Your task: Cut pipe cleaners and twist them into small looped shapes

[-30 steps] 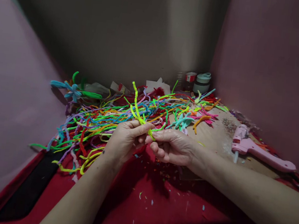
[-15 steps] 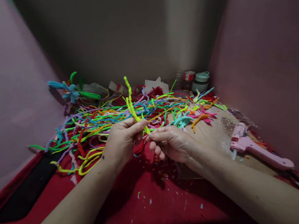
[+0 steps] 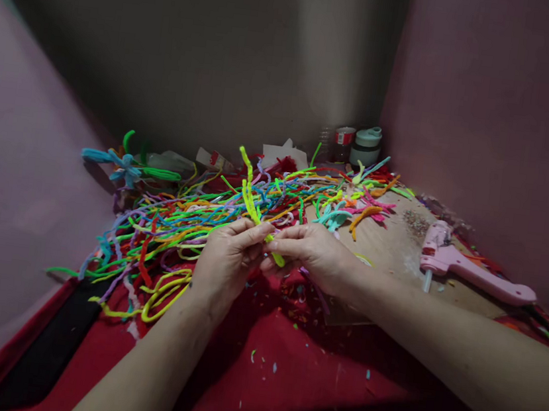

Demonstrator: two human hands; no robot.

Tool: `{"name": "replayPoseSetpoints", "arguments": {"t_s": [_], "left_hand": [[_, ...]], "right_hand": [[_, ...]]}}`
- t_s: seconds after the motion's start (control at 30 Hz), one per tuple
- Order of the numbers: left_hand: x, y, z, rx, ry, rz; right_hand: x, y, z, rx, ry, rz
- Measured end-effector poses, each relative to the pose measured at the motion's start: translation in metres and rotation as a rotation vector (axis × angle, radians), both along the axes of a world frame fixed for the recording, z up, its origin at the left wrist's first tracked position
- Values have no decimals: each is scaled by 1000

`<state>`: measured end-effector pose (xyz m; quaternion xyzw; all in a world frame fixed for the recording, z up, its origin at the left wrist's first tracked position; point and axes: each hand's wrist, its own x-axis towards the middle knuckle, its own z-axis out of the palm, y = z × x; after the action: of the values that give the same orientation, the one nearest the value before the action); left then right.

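Observation:
My left hand [image 3: 225,259] and my right hand [image 3: 316,254] meet above a red cloth [image 3: 284,373], both pinching a twisted yellow-green pipe cleaner [image 3: 250,196]. Its long end sticks up and away from me; a short end [image 3: 275,257] pokes out below my fingers. Just behind my hands lies a big tangle of coloured pipe cleaners [image 3: 193,215], spread from left to right.
A pink glue gun [image 3: 467,269] lies on a brown board [image 3: 399,247] at the right. Small jars [image 3: 356,145] stand in the far corner by white paper scraps [image 3: 283,154]. A blue pipe-cleaner flower [image 3: 119,165] lies far left. Walls close in on three sides.
My hands have drawn closer together and the twisted pipe cleaner has swung slightly, its tip tilting left and then back. The short lower end now shows below my fingers.

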<state>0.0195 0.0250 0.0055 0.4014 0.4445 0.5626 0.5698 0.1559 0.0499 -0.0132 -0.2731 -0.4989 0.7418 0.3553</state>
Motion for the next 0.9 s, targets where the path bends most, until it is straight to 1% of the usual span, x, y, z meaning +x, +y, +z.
{"name": "replayPoseSetpoints", "arguments": {"t_s": [0.13, 0.23, 0.33, 0.4, 0.47, 0.53, 0.57, 0.63, 0.67, 0.7, 0.77, 0.83, 0.9], "left_hand": [[2, 0, -1, -27, 12, 13], [2, 0, -1, -33, 36, 15], [1, 0, -1, -30, 90, 3], [0, 0, -2, -13, 212, 3], [-1, -1, -2, 34, 418, 41], [-1, -3, -3, 135, 669, 128], [-1, -4, -4, 212, 791, 186], [-2, -5, -5, 415, 990, 284], [-3, -6, -6, 528, 1056, 302], [-5, -5, -6, 633, 1099, 292], [-9, -3, -4, 802, 1150, 192], [-14, -1, 1, 897, 1214, 58], [-18, 1, 7, 930, 1280, -35]], "right_hand": [[-1, -1, 0, 42, -20, -16], [-1, -2, 1, 46, -40, -34], [-1, -2, 1, 56, -58, -32], [-1, -1, 0, 53, -52, -35], [-1, -1, -1, 43, -50, -62], [-1, -1, -2, 56, -60, -108], [-1, -1, -2, 70, -67, -125], [-1, 0, -2, 86, -68, -138], [-1, 0, -1, 84, -64, -135], [-1, 1, -1, 80, -60, -131], [0, 2, 0, 70, -56, -116], [2, 3, 1, 78, -64, -98], [4, 4, 3, 103, -75, -69]]}}
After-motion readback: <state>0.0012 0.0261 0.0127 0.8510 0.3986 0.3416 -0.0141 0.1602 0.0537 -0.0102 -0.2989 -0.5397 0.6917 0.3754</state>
